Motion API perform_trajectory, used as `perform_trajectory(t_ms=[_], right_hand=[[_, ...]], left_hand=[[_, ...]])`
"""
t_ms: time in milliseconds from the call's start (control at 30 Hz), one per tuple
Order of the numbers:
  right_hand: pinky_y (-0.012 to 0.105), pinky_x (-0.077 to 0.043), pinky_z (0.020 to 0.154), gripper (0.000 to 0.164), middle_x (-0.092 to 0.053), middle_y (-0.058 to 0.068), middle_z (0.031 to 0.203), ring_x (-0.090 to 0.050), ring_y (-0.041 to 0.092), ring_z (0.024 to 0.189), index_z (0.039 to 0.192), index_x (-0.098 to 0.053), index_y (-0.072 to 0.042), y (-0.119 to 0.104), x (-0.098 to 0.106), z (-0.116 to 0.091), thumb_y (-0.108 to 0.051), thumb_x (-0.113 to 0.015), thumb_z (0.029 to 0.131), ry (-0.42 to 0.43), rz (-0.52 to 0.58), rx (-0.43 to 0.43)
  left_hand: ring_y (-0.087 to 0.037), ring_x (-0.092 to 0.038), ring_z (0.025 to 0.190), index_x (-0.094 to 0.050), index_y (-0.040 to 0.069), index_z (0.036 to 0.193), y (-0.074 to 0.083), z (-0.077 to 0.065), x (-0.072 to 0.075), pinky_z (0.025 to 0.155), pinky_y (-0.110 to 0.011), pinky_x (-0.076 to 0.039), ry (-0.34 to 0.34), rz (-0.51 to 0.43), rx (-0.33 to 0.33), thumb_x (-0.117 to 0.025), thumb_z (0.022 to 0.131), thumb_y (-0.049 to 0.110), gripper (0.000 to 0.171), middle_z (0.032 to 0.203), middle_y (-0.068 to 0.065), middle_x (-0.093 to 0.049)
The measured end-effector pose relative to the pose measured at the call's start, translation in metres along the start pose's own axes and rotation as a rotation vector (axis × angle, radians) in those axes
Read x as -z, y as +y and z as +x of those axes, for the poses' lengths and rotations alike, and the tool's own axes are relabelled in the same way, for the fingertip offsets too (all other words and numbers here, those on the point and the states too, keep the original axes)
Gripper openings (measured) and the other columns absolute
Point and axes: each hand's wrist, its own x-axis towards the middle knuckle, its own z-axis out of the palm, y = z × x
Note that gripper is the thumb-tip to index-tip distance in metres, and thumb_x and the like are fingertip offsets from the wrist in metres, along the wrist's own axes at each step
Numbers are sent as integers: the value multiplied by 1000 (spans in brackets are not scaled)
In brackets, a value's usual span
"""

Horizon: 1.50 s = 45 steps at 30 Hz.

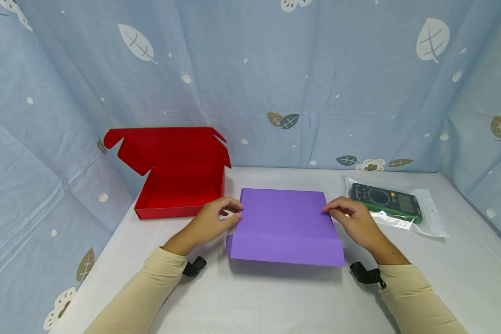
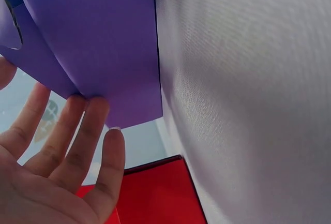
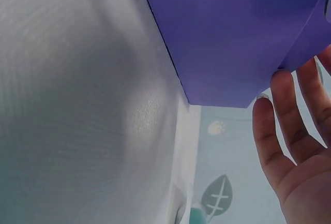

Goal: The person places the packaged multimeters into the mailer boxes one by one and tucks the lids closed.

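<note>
A purple cardboard box [image 1: 284, 215] sits on the table with its lid lowered over it and the lid's front flap [image 1: 288, 250] jutting toward me. At its left side my left hand [image 1: 210, 220] touches the lid's edge, the fingertips [image 2: 95, 105] lying along the seam between lid and side wall. Opposite it, my right hand [image 1: 355, 220] touches the right edge, and its fingertips [image 3: 282, 79] meet the seam there. In both wrist views the fingers are extended or only slightly bent. The box's inside is hidden.
A red box [image 1: 179, 185] stands behind my left hand, lid raised. Beyond my right hand lies a green and black multimeter [image 1: 386, 202] in a clear plastic bag [image 1: 432, 218]. A blue patterned curtain [image 1: 250, 83] borders the white table [image 1: 275, 301] at the back and sides.
</note>
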Motion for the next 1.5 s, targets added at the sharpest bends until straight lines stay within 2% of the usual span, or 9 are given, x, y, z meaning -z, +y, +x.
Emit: perform_trajectory(t_ms=[333,700,1100,1500], right_hand=[[12,-48,84,21,-73,6,98,-62,-6,95,98,-76,-9,-2,-1,-1,2,-59,96,-8,-53,-10],[13,-49,85,26,-72,2,97,-62,-4,95,96,-77,-13,0,-3,-1,5,-59,94,-21,-96,26],[16,-49,79,27,-70,1,98,-60,0,92,96,-79,-12,-4,-4,-2,7,-61,90,-44,-133,43],[22,-48,81,29,-68,2,98,-61,17,97,95,-81,-12,-5,-8,-2,8,-61,89,-53,-196,39]], left_hand=[[-18,-66,111,-66,19,115,1,-1,-1,97,-43,-52,-11,18,-5,-70,94,22,22,116,4,-66],[-19,-66,111,-67,19,114,4,-2,0,97,-43,-52,-26,54,-4,-71,92,20,22,118,3,-63],[-20,-67,109,-67,19,113,3,-2,-1,97,-46,-53,-37,68,-37,-73,91,20,23,116,2,-61],[-22,-66,110,-68,19,113,3,-2,-2,100,-46,-52,-44,74,-34,-76,89,20,25,119,1,-59]])
